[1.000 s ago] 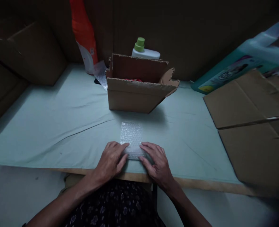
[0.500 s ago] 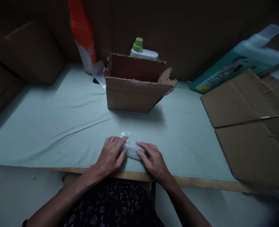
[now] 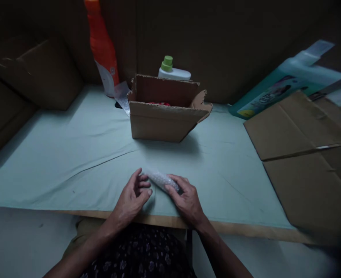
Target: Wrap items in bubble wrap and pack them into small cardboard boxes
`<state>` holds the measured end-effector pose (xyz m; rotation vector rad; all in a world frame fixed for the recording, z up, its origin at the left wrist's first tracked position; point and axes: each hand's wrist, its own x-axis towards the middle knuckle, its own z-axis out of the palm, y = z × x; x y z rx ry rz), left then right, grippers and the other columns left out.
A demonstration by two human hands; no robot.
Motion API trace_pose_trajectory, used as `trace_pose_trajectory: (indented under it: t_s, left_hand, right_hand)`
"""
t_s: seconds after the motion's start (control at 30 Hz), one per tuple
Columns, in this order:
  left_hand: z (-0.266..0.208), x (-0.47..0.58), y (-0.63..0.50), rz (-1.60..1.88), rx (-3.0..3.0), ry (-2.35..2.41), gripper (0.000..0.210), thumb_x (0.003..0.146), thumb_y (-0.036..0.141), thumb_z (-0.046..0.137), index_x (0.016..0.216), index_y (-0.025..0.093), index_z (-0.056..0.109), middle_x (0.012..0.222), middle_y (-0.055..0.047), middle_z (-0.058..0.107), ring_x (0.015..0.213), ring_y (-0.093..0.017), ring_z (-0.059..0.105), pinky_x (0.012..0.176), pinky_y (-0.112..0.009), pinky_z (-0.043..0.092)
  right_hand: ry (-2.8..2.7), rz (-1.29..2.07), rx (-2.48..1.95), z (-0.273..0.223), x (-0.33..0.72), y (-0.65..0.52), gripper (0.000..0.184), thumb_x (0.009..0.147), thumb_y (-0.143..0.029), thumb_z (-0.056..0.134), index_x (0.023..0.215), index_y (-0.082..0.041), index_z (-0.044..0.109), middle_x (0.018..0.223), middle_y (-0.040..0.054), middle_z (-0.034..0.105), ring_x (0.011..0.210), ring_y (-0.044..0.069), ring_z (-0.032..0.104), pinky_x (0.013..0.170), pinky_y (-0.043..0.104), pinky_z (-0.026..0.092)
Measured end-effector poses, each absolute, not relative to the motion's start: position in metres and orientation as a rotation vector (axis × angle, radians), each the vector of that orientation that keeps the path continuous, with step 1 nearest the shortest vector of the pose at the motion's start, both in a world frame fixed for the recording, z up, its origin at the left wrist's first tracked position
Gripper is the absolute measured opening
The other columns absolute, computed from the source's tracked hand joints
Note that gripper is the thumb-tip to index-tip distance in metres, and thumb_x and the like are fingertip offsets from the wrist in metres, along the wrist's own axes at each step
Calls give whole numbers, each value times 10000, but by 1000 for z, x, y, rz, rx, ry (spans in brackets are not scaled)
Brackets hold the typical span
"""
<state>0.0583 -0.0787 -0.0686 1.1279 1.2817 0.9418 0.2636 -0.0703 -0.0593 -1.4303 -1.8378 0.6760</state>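
Observation:
A small roll of bubble wrap (image 3: 160, 178) is tilted above the near part of the cloth-covered table (image 3: 101, 170). My right hand (image 3: 184, 197) grips its right end between thumb and fingers. Whether anything is inside the wrap, I cannot tell. Just left of the roll, my left hand (image 3: 135, 193) is apart from it, palm turned inward, fingers loosely curled and spread with nothing in them. Beyond both hands stands a cardboard box (image 3: 159, 121) with its top open and torn at the right. Something red (image 3: 160, 103) shows inside it.
An orange-red bottle (image 3: 103, 50) and a loose bubble wrap piece (image 3: 122, 96) are left of the box. Behind it stands a white bottle with a green cap (image 3: 167, 63). At the right are a teal liquid bottle (image 3: 277, 88) and a large carton (image 3: 306, 166); another carton (image 3: 49, 73) is far left.
My left hand has let go of the bubble wrap and moved slightly left, opening. My right hand keeps its hold, and the roll has tilted, its left end raised.

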Motion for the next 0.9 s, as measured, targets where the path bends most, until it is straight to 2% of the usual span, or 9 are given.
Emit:
trace_pose_trajectory:
  t_s: [0.13,0.27,0.33,0.4,0.5,0.6,0.67,0.77,0.9]
  left_hand:
    - [-59,62,-72,885,962,1130,592,789,364,684,1312,142,518,1061,-88,680,975,-204,656,881,-335,536]
    - [-52,65,-66,909,1013,1032,304,800,364,684,1021,167,616,882,-35,672,818,-169,638,761,-281,528]
    - [-47,63,-62,873,1125,1016,230,830,334,647,994,176,615,835,-28,666,772,-166,638,714,-277,533]
    - [-34,57,-51,911,1354,1028,263,852,301,620,1089,188,615,940,-62,696,847,-195,667,752,-311,560]
    - [-1,42,-14,1166,1871,1109,568,865,273,632,1409,234,474,1338,-130,614,1179,-269,618,991,-429,532]
    - [31,32,38,1453,2303,1289,710,864,247,664,1507,229,362,1488,-154,494,1375,-327,472,1130,-524,417]
    - [40,31,68,1485,2466,1414,579,876,194,636,1427,186,460,1433,-167,542,1386,-351,452,1123,-559,405]
    - [33,36,89,1347,2608,1407,259,894,96,550,1130,170,627,1219,-137,678,1313,-341,516,1066,-557,447]
    - [16,43,87,1328,2635,1350,228,861,51,540,1020,184,634,1149,-118,706,1295,-332,527,1060,-565,451]
  right_hand:
    - [-1762,992,-1317,-53,259,-76,215,901,-321,639,1074,-221,718,1096,79,742,1028,231,689,916,361,556]
    - [-1632,1222,-1210,-49,265,-77,471,892,-407,644,1329,-235,602,1292,106,675,1158,248,664,952,353,558]
    - [-1602,1292,-1227,-46,271,-73,417,889,-424,651,1261,-235,649,1152,83,727,1010,233,710,858,326,587]
    - [-1578,1267,-1285,-36,281,-64,297,882,-428,664,1092,-225,716,968,52,745,838,208,713,733,289,592]
    - [-1589,1075,-1364,1,301,-40,284,865,-431,695,1061,-228,725,916,39,739,732,187,692,610,256,570]
    - [-1716,627,-1353,59,322,-2,334,848,-443,729,1125,-258,713,1021,46,742,759,190,695,584,254,550]
    - [-1838,246,-1345,98,329,30,333,869,-434,706,1156,-265,703,1048,55,741,782,198,691,605,272,531]
    - [-2149,-190,-1514,139,326,85,297,880,-354,673,1154,-246,708,949,63,754,726,208,675,585,289,469]
    - [-2614,-365,-1941,142,300,154,151,818,-323,711,897,-204,756,756,86,738,640,236,670,522,282,396]
